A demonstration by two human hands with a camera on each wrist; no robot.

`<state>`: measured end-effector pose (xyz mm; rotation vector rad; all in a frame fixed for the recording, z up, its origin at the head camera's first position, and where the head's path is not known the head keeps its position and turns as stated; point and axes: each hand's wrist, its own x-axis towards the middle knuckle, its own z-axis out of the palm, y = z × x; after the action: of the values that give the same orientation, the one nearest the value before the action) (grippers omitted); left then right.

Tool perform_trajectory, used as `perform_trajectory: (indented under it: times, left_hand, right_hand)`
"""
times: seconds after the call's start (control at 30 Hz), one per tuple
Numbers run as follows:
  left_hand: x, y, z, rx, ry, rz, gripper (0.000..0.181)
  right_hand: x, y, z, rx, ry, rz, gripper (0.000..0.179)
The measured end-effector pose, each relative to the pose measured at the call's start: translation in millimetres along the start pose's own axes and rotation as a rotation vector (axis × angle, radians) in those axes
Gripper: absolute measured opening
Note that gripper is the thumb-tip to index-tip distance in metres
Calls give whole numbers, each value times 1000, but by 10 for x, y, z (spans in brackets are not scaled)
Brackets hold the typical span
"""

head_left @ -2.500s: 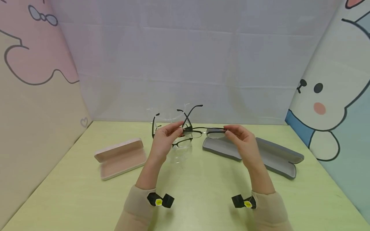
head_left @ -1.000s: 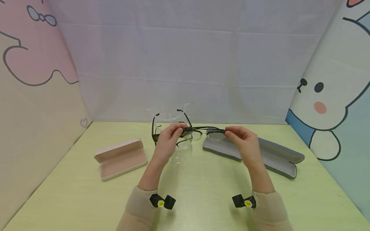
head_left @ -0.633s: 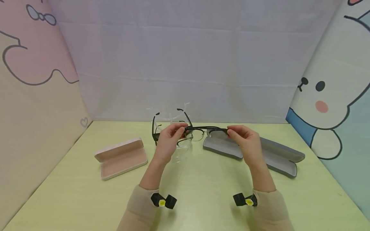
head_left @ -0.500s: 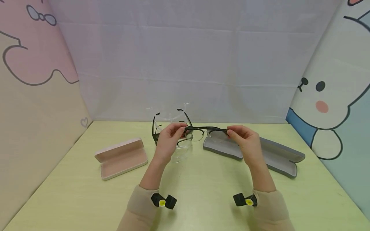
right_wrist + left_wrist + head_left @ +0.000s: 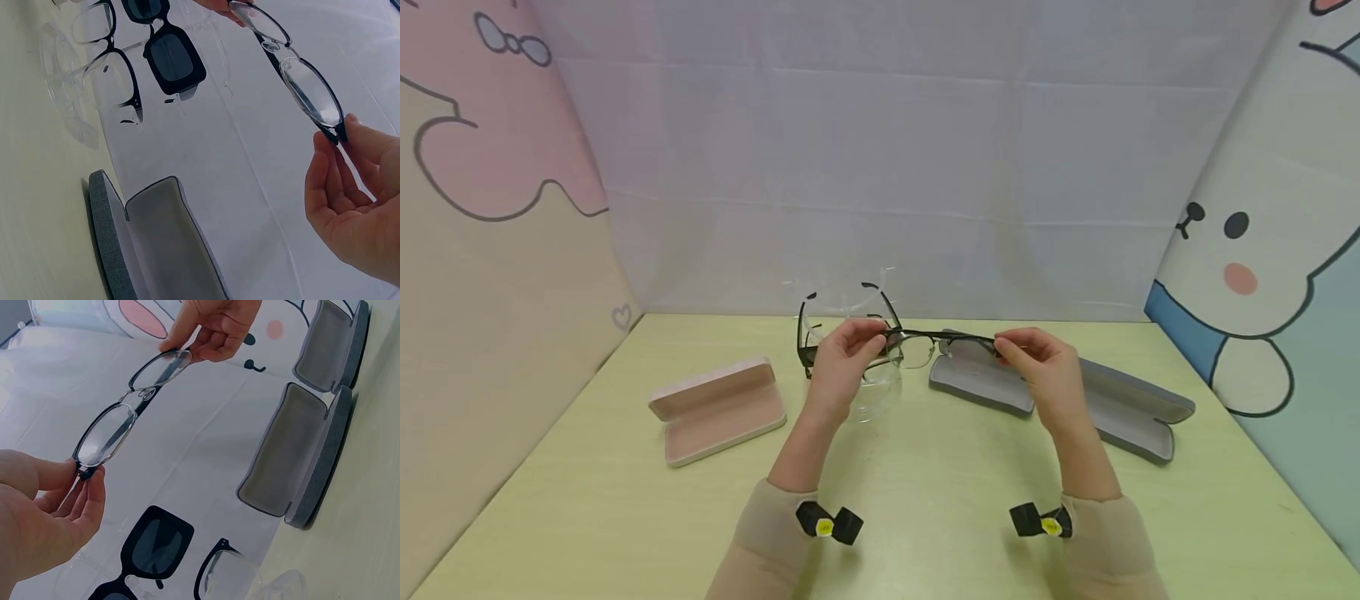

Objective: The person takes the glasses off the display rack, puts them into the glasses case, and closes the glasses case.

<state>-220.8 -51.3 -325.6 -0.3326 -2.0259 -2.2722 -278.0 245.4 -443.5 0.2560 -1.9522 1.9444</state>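
Observation:
A pair of half-rim eyeglasses (image 5: 951, 335), with dark upper rims and thin metal lower rims, is held level above the table with its temples folded behind the lenses. My left hand (image 5: 838, 367) pinches its left end between thumb and fingers. At the opposite end, my right hand (image 5: 1051, 375) pinches the corner by the hinge. In the left wrist view the clear lenses (image 5: 107, 434) face the camera. Behind the left hand, partly hidden, are black sunglasses (image 5: 178, 59) and black-rimmed clear glasses (image 5: 132, 75) on a transparent stand (image 5: 69, 87).
A pink glasses case (image 5: 722, 412) with its lid raised lies on the table at left. Two grey cases, one (image 5: 973, 387) behind the right hand and another (image 5: 1138, 421) further right, also have raised lids. A white sheet (image 5: 880, 167) hangs behind the table (image 5: 917, 517).
A temple of the eyeglasses that stuck up beside the left hand has folded down behind the lenses. Both hands keep their pinch and have shifted slightly to the right.

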Motion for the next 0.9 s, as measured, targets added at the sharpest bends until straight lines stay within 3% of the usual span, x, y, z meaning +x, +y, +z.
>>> perform_trajectory:
  times: [0.1, 0.3, 0.4, 0.5, 0.63, 0.73, 0.9]
  left_hand:
    - [9, -24, 20, -1, -10, 3, 19]
    - [22, -115, 81, 33, -15, 13, 18]
    - [16, -163, 128, 46, -7, 5, 17]
    - [23, -204, 190, 56, -15, -2, 17]
    - [52, -245, 285, 65, -25, 7, 17]
    - [72, -276, 360, 57, -36, 15, 17]
    - [79, -343, 483, 53, -44, 17, 17]
  right_hand:
    - [-50, -161, 13, 19, -21, 13, 26]
    - [-370, -1154, 293, -70, -24, 98, 24]
    - [-453, -1339, 336, -83, -15, 110, 23]
    - [-432, -1182, 214, -95, -24, 97, 23]
    - [-278, -526, -136, -78, -29, 81, 25]
    - [-190, -90, -352, -50, 17, 74, 27]
    - [-194, 96, -516, -104, 84, 89, 31]
